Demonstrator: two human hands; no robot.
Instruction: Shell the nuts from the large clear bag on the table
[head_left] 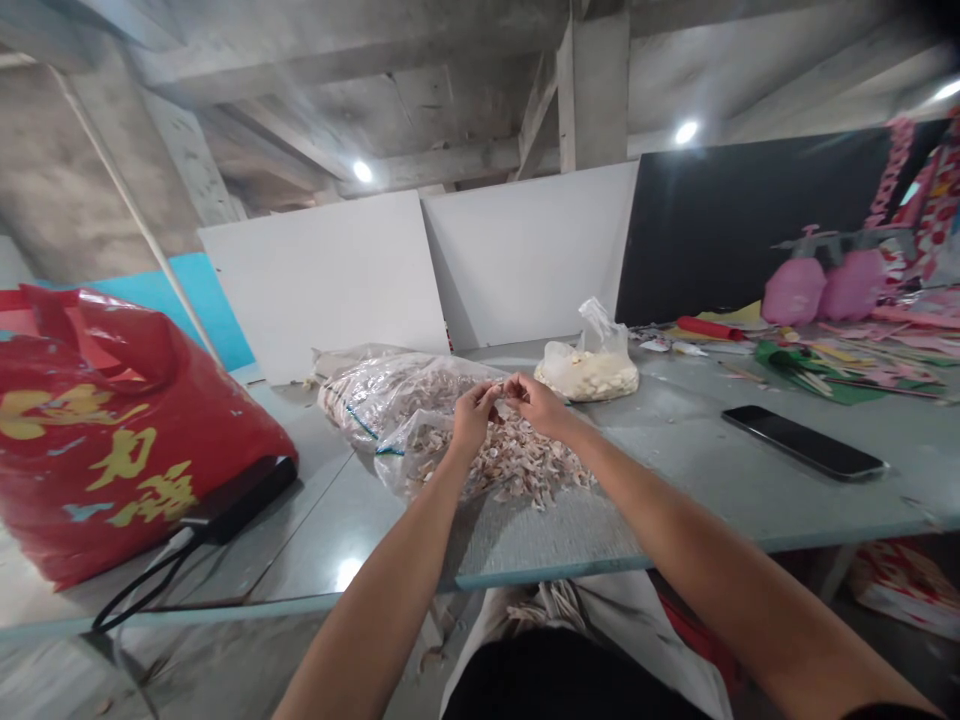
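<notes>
My left hand point(474, 412) and my right hand point(534, 402) meet above a pile of small brown-and-white shell-like pieces point(536, 460). Fingers of both hands are pinched together, close to touching, around a tiny pale piece point(498, 388) that is mostly hidden. The pile spreads over the tabletop from the mouth of a large clear plastic bag point(375, 390), which lies on its side behind and left of my hands. Just past my right hand stands a smaller clear bag point(592, 368) of cream-coloured pieces.
A red bag point(142, 430) stands on the table point(675, 490) at left, beside a black device point(240, 500) with a cable. A phone point(802, 440) lies at right. Further back are pink spray bottles point(795, 290) and coloured scraps. White panels point(330, 280) lean behind.
</notes>
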